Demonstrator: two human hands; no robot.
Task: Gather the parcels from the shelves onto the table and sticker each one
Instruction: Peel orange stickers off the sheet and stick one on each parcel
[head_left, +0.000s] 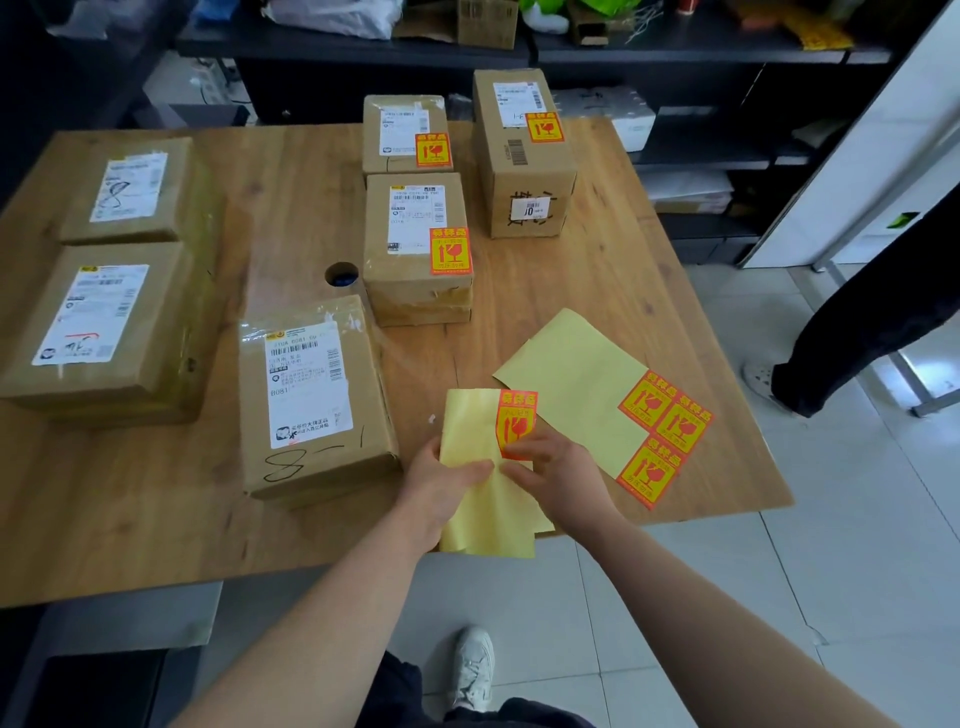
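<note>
Several cardboard parcels lie on the wooden table (597, 291). Three at the back right carry orange fragile stickers: one parcel (405, 132), one in front of it (415, 249) and a tall one (524, 156). Three parcels bear no sticker: the nearest (311, 395) and two at the left (104, 332) (130, 189). My left hand (441, 483) holds a yellow backing sheet (483, 514) at the table's front edge. My right hand (550, 467) pinches an orange sticker (514, 423) that curls partly off that sheet.
A second yellow sheet (571, 384) with three orange stickers (665, 431) lies at the table's front right. A round cable hole (342, 274) sits mid-table. Dark shelves (701, 52) with more packages stand behind. Another person's leg (857, 332) stands on the tiled floor at right.
</note>
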